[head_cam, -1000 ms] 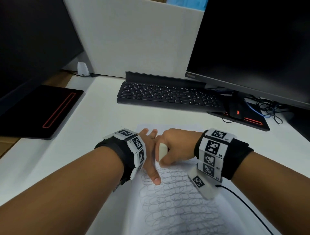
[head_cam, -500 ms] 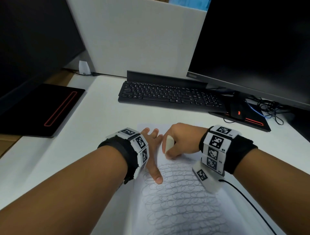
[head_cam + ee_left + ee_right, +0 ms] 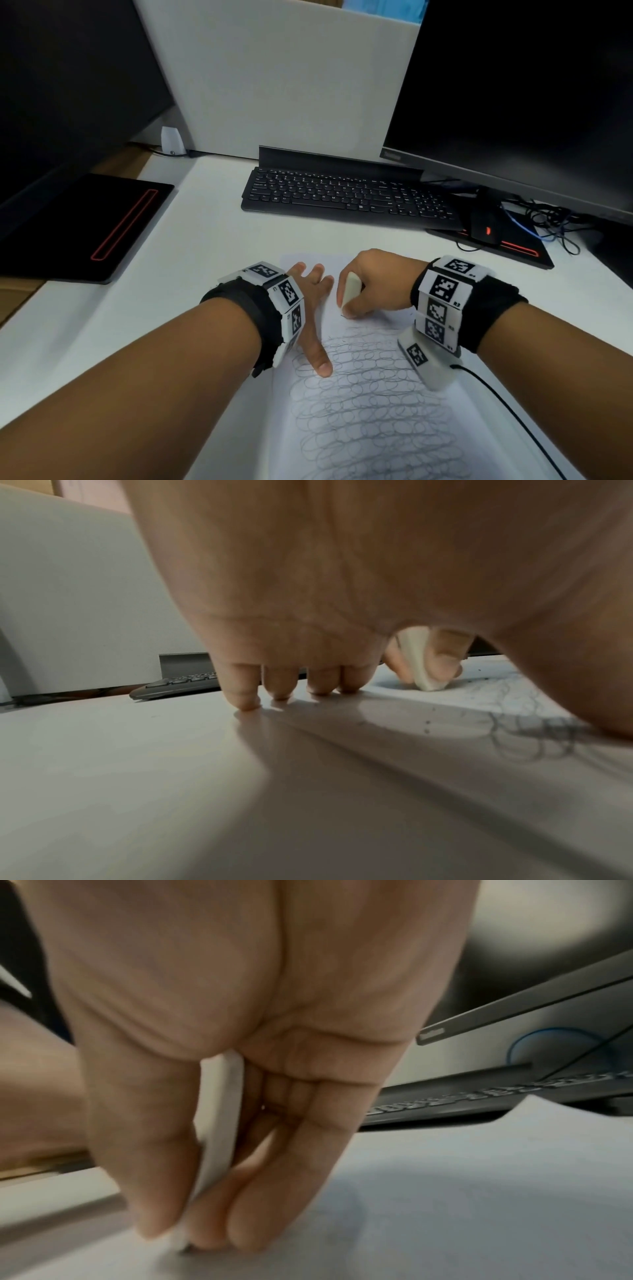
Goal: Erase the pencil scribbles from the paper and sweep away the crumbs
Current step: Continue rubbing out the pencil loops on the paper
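A white sheet of paper [image 3: 370, 411] lies on the desk, covered with looping pencil scribbles [image 3: 363, 404] below a cleaner strip at its top. My right hand [image 3: 370, 284] pinches a white eraser [image 3: 351, 287] between thumb and fingers, its lower tip pressed on the paper near the top scribbles. The eraser [image 3: 419, 666] shows past my left palm, and as a white slab [image 3: 219, 1137] in the right wrist view. My left hand [image 3: 311, 308] lies flat with spread fingers [image 3: 240, 688] on the paper's left edge. Small dark crumbs [image 3: 428, 723] dot the paper.
A black keyboard [image 3: 346, 198] lies beyond the paper, with a monitor [image 3: 513, 96] behind right and a mouse [image 3: 484, 224] among cables. A black pad [image 3: 89, 226] with a red line sits left. A white partition [image 3: 281, 75] stands behind.
My right hand with the eraser has moved a little to the right and away from the left hand, rubbing along the top scribbles. The left hand stays pressed on the paper.
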A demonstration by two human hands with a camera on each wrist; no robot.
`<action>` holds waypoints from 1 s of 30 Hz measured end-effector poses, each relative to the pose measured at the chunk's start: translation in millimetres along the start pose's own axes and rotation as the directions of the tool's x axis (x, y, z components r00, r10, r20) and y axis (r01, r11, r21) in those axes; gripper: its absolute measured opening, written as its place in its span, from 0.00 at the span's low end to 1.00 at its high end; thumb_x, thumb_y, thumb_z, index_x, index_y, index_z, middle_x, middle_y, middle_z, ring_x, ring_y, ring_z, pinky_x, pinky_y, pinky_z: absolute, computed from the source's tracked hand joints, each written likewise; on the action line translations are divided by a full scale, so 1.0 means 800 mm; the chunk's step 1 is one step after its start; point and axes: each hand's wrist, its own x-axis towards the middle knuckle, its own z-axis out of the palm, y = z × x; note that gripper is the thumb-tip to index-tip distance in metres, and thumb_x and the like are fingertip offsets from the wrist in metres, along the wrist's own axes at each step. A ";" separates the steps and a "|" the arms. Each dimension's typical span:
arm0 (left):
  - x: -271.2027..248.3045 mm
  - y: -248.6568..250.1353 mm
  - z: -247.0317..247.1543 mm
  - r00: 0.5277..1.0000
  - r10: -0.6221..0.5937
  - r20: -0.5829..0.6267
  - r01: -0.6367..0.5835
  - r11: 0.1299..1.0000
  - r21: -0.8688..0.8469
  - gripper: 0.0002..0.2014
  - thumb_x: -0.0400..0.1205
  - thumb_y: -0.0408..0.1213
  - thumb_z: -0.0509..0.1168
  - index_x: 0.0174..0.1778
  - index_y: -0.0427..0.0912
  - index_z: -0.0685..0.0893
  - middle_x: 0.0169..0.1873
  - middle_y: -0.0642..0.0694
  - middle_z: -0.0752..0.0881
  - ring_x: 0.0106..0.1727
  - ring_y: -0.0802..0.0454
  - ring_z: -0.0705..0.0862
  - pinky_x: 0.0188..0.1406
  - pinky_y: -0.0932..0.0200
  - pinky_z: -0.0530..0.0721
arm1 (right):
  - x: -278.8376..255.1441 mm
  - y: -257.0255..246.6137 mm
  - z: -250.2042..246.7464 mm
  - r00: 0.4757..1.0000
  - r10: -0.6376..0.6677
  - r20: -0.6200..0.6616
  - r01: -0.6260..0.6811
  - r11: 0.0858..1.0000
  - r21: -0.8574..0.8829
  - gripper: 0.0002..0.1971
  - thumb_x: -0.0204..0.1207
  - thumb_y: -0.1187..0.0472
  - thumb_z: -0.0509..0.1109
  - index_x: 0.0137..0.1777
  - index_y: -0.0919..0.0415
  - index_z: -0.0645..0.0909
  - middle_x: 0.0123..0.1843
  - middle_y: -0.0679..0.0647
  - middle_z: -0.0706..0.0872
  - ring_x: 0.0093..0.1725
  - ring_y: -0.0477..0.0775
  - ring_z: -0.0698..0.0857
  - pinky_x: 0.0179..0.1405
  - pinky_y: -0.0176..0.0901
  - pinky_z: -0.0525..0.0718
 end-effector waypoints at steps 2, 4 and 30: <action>0.001 0.000 -0.001 1.000 0.003 0.005 -0.003 1.000 -0.016 0.67 0.64 0.65 0.78 0.86 0.52 0.36 0.85 0.47 0.35 0.85 0.40 0.34 0.80 0.31 0.46 | -0.003 -0.008 0.006 0.996 -0.048 0.075 0.048 0.999 0.004 0.04 0.68 0.61 0.79 0.41 0.54 0.87 0.37 0.48 0.90 0.40 0.46 0.88 0.47 0.47 0.90; 0.002 -0.001 0.000 1.000 0.005 0.012 -0.005 1.000 -0.017 0.67 0.64 0.65 0.78 0.86 0.53 0.36 0.85 0.47 0.34 0.85 0.40 0.33 0.80 0.30 0.45 | -0.005 -0.011 0.009 0.989 -0.070 0.128 0.071 0.998 0.000 0.04 0.68 0.61 0.79 0.40 0.54 0.87 0.37 0.49 0.90 0.40 0.47 0.88 0.47 0.47 0.89; 0.001 0.000 -0.002 1.000 -0.006 0.016 0.006 1.000 0.014 0.68 0.65 0.66 0.77 0.86 0.49 0.34 0.85 0.48 0.34 0.85 0.41 0.34 0.81 0.33 0.46 | -0.008 0.003 0.007 0.990 -0.051 0.129 0.047 0.998 0.040 0.04 0.70 0.59 0.80 0.43 0.52 0.89 0.40 0.46 0.92 0.41 0.42 0.88 0.44 0.34 0.86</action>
